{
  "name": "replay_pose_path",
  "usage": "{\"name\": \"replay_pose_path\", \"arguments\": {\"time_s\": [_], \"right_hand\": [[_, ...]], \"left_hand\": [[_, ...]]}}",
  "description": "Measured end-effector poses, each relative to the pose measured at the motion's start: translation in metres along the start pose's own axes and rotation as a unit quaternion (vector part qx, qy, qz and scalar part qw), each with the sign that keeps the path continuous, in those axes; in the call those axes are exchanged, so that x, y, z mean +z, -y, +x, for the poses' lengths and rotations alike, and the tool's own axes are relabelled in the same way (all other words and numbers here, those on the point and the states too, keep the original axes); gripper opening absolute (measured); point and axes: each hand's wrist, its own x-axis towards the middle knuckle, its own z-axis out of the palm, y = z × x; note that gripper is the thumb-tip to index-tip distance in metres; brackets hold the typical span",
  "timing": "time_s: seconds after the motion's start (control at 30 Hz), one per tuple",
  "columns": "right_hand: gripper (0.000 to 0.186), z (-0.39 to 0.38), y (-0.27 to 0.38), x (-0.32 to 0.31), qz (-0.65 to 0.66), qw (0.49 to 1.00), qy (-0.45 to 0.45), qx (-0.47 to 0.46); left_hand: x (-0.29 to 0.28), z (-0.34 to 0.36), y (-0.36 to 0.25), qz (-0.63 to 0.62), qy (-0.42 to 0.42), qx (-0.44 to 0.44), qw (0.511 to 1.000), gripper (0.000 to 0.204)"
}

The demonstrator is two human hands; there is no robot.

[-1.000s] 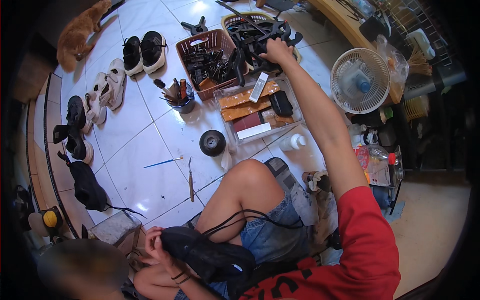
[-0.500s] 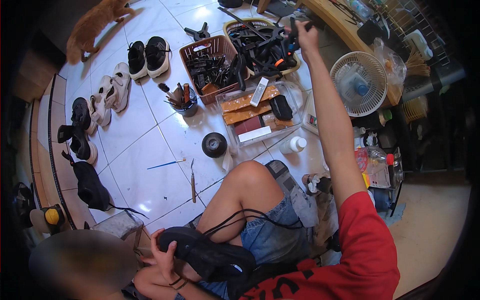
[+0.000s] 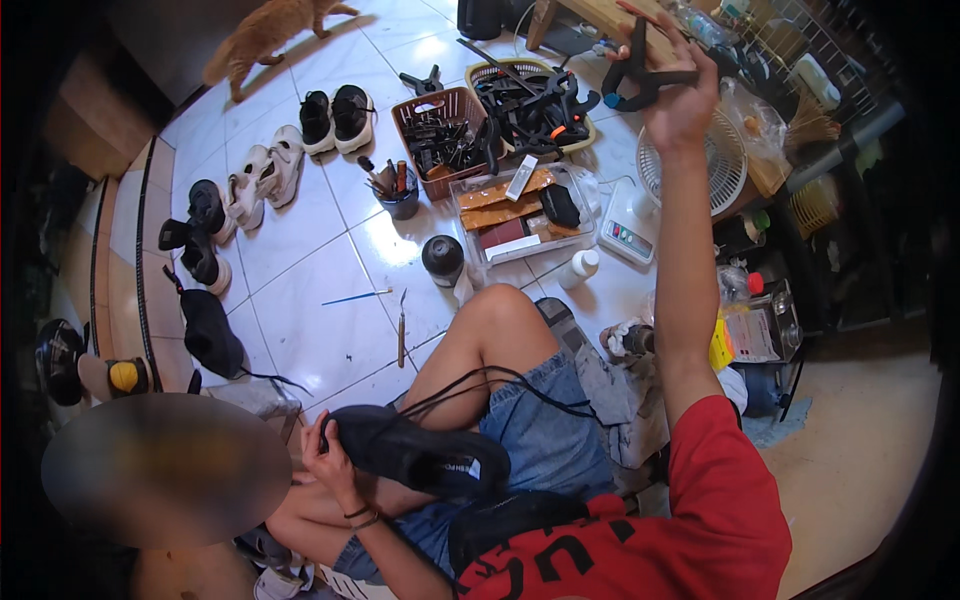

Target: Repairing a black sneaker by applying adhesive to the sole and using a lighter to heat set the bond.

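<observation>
The left hand [image 3: 335, 465] has its fingers curled around the left end of a black fabric shoe [image 3: 395, 440], gripping it over the person's lap. The shoe's mouth is toward the right, with a small pale patch visible inside, and long thin black laces [image 3: 488, 368] trail across a pair of blue denim shorts [image 3: 550, 440].

The right hand [image 3: 683, 112] is raised on an outstretched arm at the upper right, its fingers bent partway around a black plastic spring clamp [image 3: 645, 78] with a blue tip, held clear of the floor.

On the white tiled floor [image 3: 310, 245], a brown plastic basket [image 3: 450, 187] of small black clips stands beside a yellow plastic basket [image 3: 580, 143] full of black clamps. Just in front of them is a clear plastic box [image 3: 560, 244] holding orange-brown strips, with a white bottle [image 3: 578, 270] near its lower edge. Nearer the person's knee lie a thin blue brush [image 3: 355, 297] and a wooden-handled hooked tool [image 3: 402, 340]. An orange cat [image 3: 270, 42] is at the top left, beyond a row of shoes [image 3: 262, 180].
</observation>
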Motion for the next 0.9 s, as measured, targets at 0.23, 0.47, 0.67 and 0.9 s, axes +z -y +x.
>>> {"name": "replay_pose_path", "arguments": {"time_s": [0.23,0.47,0.67,0.9], "right_hand": [[0.079,-0.068,0.119,0.04,0.046,0.988,0.104,-0.102],[0.077,-0.067,0.085,0.07,-0.15,0.973,0.126,-0.125],[0.073,0.01,-0.092,0.01,-0.552,0.815,0.177,-0.011],[0.098,0.072,-0.237,-0.068,-0.775,0.585,0.208,0.116]], "left_hand": [[0.011,-0.005,-0.082,-0.056,-0.048,0.122,0.99,0.018],[0.081,-0.035,-0.154,-0.174,0.095,0.135,0.971,0.021],[0.115,-0.046,-0.13,-0.189,0.192,0.054,0.961,0.025],[0.116,-0.044,-0.08,-0.281,0.3,-0.037,0.911,0.036]]}}
